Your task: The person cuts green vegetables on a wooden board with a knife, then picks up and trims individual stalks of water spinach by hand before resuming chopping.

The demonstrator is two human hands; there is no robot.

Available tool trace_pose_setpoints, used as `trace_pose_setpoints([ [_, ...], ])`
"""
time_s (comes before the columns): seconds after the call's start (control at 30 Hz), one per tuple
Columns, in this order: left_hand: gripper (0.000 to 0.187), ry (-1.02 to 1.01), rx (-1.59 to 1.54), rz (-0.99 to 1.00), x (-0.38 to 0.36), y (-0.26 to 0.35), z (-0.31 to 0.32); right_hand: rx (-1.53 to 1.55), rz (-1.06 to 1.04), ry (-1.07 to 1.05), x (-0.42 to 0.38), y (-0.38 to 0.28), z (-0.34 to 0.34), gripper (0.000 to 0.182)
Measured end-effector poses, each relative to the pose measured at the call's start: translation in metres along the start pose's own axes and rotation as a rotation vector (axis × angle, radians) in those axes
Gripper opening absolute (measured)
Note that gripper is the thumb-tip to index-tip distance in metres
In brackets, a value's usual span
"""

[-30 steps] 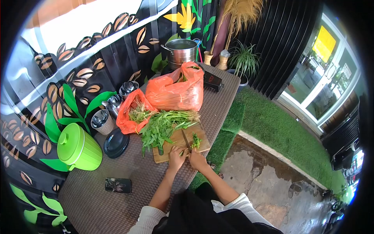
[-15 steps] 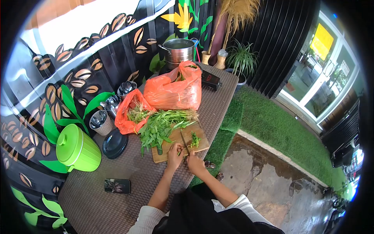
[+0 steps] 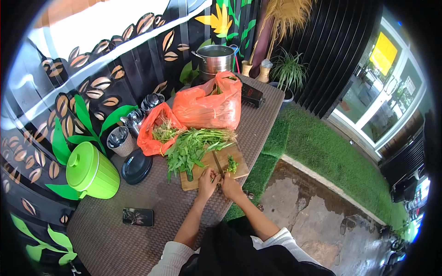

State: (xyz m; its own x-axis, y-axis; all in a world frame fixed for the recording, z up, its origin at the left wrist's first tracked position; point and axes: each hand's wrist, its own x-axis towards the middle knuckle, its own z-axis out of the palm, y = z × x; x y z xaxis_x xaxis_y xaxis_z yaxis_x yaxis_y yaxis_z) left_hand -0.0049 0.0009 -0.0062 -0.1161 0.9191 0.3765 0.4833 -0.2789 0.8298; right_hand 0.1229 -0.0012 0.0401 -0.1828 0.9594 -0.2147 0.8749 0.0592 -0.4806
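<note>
My right hand (image 3: 231,186) is closed round the handle of a knife (image 3: 218,163), whose blade points away over the wooden cutting board (image 3: 194,183). Close beside it, my left hand (image 3: 208,180) has its fingers pinched on small green stems at the board's near edge. A little pile of chopped greens (image 3: 232,163) lies on the board, right of the blade. Long leafy greens (image 3: 189,151) spread across the board's far left part and onto the table. Behind them stand a large orange plastic bag (image 3: 209,106) and a smaller open orange bag (image 3: 149,133) holding rooty stems.
On the table (image 3: 105,239) are a phone (image 3: 138,217), a lime green lidded bucket (image 3: 93,171), black plates (image 3: 136,166) and cutlery holders (image 3: 120,141). A steel pot (image 3: 215,60) stands at the far end beside a black appliance (image 3: 251,95).
The view has shifted slightly. Both hands stay close together at the board's near edge, with the knife in nearly the same position.
</note>
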Motion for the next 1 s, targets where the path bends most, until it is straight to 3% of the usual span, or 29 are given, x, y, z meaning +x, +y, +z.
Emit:
trace_pose_setpoints([
  [0.17,0.018,0.05,-0.01,0.019,0.002,0.002,0.001,-0.076,-0.023,-0.007,-0.018,-0.004,0.004,0.032],
  [0.3,0.017,0.071,-0.022,0.02,0.0,0.005,0.0,-0.153,-0.008,0.104,-0.015,-0.003,0.015,0.032],
  [0.4,0.015,0.08,0.091,0.099,-0.007,0.014,-0.004,-0.156,-0.002,0.132,-0.012,0.006,0.01,0.032],
  [0.47,0.016,0.232,0.461,0.119,-0.015,0.029,-0.007,-0.153,0.003,0.133,-0.009,0.009,0.003,0.032],
  [0.63,0.015,0.179,0.417,0.127,-0.021,0.019,-0.011,-0.104,-0.02,-0.012,-0.009,0.011,-0.009,0.034],
  [1.0,0.01,0.055,0.222,0.007,-0.002,0.017,0.0,-0.134,-0.028,0.029,-0.019,0.008,-0.009,0.03],
])
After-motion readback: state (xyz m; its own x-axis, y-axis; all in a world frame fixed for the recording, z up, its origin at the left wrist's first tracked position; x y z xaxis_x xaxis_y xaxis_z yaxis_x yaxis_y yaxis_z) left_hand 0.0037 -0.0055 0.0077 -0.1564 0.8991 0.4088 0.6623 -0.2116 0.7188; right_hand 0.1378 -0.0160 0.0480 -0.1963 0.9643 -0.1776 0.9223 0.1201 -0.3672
